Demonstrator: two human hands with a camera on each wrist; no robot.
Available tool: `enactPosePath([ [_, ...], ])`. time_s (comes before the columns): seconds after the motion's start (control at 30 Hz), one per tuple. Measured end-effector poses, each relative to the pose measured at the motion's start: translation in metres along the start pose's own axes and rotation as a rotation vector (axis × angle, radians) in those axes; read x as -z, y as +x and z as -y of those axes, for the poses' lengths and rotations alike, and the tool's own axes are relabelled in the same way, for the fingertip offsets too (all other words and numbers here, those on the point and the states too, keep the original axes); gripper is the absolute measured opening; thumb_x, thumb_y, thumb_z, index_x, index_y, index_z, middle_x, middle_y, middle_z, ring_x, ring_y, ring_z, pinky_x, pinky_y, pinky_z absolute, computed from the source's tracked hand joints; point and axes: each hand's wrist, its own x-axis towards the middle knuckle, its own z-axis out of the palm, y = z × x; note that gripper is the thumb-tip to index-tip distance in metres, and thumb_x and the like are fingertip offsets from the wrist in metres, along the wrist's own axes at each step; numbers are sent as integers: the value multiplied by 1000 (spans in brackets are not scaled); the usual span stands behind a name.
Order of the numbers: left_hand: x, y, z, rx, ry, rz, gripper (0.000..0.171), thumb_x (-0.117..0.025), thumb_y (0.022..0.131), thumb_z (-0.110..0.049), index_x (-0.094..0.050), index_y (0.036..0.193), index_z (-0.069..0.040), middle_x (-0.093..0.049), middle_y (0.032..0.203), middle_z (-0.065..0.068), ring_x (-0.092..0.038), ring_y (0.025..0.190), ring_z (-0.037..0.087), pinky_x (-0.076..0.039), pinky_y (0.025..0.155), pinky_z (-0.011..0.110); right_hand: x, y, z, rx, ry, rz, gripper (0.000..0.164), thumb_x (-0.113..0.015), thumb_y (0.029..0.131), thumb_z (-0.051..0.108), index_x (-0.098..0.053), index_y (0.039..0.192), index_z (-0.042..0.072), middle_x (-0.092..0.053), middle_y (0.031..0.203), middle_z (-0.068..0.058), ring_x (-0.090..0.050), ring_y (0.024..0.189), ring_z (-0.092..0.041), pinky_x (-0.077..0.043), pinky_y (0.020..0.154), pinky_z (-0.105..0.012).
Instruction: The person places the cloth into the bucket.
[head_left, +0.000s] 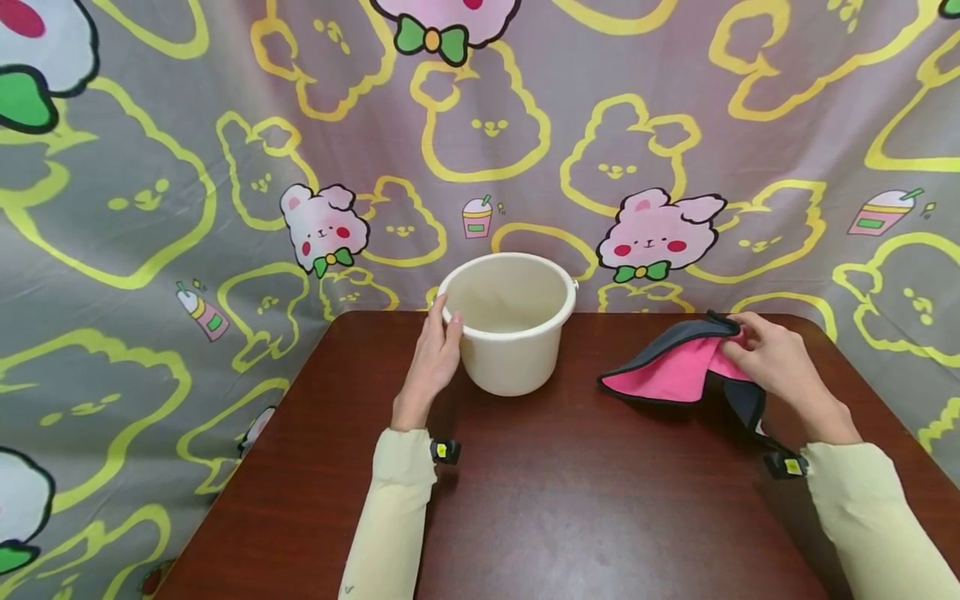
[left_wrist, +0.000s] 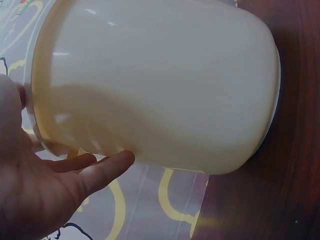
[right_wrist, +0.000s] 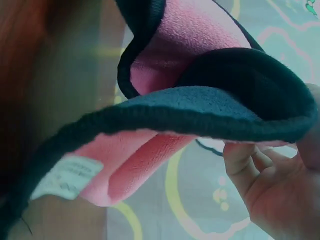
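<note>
A cream plastic bucket (head_left: 510,358) stands upright at the back of the dark wooden table. My left hand (head_left: 433,354) holds its left side, with digits at the rim in the head view. From the left wrist, fingers (left_wrist: 107,172) lie against the bucket's outer wall (left_wrist: 175,85). On the right, my right hand (head_left: 772,354) pinches a pink and dark grey cloth (head_left: 667,375) with black edging by its upper right corner. The cloth hangs in folds. A white label (right_wrist: 67,177) shows along its edge in the right wrist view.
The brown table (head_left: 570,500) reaches to a patterned curtain (head_left: 517,200) close behind the bucket. The same fabric hangs along the left and right sides. A small handle knob (head_left: 575,286) sticks out from the bucket's right rim.
</note>
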Motion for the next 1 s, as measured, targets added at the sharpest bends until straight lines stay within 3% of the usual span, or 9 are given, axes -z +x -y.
enactPosePath([
  [0.17, 0, 1, 1, 0, 0, 0, 57, -37, 105, -40, -23, 156, -18, -34, 156, 16, -35, 143, 31, -30, 117, 49, 4, 5, 9, -4, 22, -32, 31, -66, 88, 16, -63, 116, 3, -63, 77, -16, -52, 66, -27, -35, 54, -30],
  [0.4, 0, 1, 1, -5, 2, -3, 57, -37, 104, -41, -24, 155, -17, -34, 156, 16, -34, 144, 30, -30, 117, 49, 11, 17, 30, -3, 69, -81, 35, -66, 88, 13, -63, 120, -1, -68, 96, -31, -64, 87, -47, -44, 65, -36],
  [0.63, 1, 0, 2, -6, -2, -3, 57, -37, 105, -41, -25, 155, -18, -34, 156, 15, -35, 143, 30, -30, 117, 50, 20, 30, 59, 3, 122, -111, 33, -67, 89, 15, -64, 119, 0, -66, 102, -32, -67, 80, -47, -38, 57, -15],
  [0.8, 1, 0, 2, -10, -5, -6, 57, -37, 104, -40, -24, 155, -17, -33, 157, 14, -33, 144, 30, -30, 117, 49, 26, 38, 80, 25, 219, -177, 32, -66, 90, 16, -64, 118, 1, -65, 110, -31, -64, 97, -51, -32, 62, 4],
  [0.9, 0, 0, 1, -11, -5, -8, 57, -37, 104, -40, -24, 155, -17, -32, 157, 14, -33, 144, 29, -29, 118, 48, 29, 42, 91, 56, 278, -221, 30, -66, 89, 15, -65, 116, 1, -65, 111, -29, -74, 88, -12, -35, 58, 1],
  [1.0, 0, 1, 1, -9, -7, -10, 56, -37, 105, -39, -25, 155, -17, -33, 157, 14, -33, 144, 30, -29, 118, 49, 31, 45, 100, 88, 320, -254, 29, -65, 89, 13, -65, 116, 1, -66, 109, -28, -57, 78, 26, -38, 58, -2],
])
